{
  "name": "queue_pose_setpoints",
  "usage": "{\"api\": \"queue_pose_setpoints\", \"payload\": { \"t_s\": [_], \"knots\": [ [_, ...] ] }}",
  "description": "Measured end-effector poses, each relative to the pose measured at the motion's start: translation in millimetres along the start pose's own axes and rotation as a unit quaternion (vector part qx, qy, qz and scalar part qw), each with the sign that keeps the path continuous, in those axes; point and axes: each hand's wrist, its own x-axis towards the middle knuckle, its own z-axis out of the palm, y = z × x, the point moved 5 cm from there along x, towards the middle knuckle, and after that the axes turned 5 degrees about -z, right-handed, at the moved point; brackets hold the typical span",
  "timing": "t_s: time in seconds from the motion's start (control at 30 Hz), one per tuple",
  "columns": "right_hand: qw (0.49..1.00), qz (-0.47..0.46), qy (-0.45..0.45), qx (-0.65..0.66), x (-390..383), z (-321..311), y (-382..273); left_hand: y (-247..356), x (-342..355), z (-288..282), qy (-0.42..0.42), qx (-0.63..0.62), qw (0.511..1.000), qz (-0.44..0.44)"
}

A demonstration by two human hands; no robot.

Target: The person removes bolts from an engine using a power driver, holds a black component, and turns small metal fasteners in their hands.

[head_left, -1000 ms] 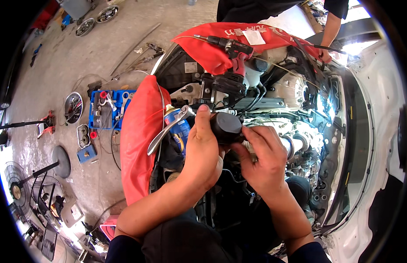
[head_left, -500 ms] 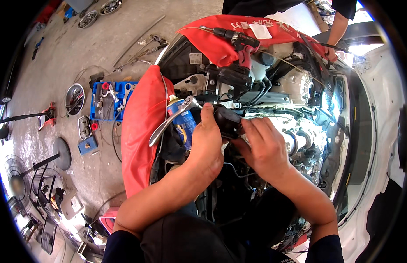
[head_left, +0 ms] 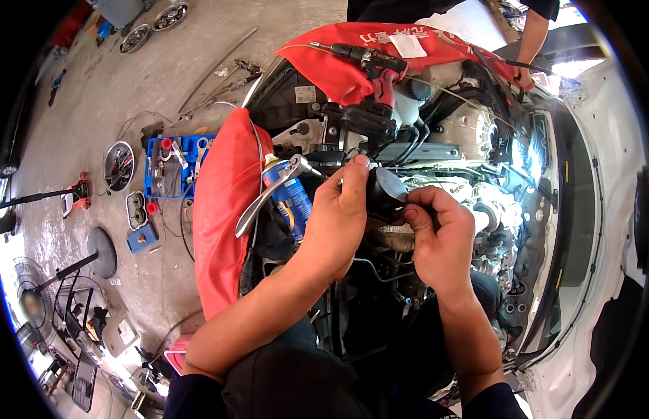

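The black cylinder (head_left: 388,192) is sitting between both hands above the engine bay (head_left: 502,230): the left hand (head_left: 338,216) is clasping its side, apparently steadying it, while the right hand (head_left: 443,227) is pinching its rim. Nearby, a ratchet (head_left: 267,197) is leaning over a spray can (head_left: 296,213). A red cover (head_left: 219,230) is presumably shielding paintwork. On the floor (head_left: 150,77), a blue case (head_left: 155,187) is holding tools (head_left: 178,155), a bowl (head_left: 108,167) metal bits (head_left: 120,165).

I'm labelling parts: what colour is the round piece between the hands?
The round piece is black, its flat end greyish; head view.

Obstructed left of the left fingers (head_left: 349,184): ratchet wrench (head_left: 271,186), spray can (head_left: 292,208). Beyond fingertips: cordless drill (head_left: 384,85). Below: open gap (head_left: 366,300), thin pipe (head_left: 394,280) crossing.
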Motion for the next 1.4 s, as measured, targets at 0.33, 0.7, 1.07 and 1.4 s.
{"api": "queue_pose_setpoints", "payload": {
  "t_s": [0.33,0.7,1.07,1.4],
  "knots": [
    [0.983,0.122,-0.124,0.055,3,11,21,-6,8,-22,0.048,0.071,0.994,0.069],
    [0.998,-0.04,-0.042,0.041,-3,14,14,-5,4,-13,0.011,-0.013,0.999,-0.029],
    [0.976,0.021,0.038,0.215,-2,-7,5,-5,3,-15,0.012,0.065,0.997,0.047],
    [0.936,-0.046,0.014,0.349,-14,-17,-24,11,-21,4,-0.112,-0.064,0.992,0.005]
  ]
}}
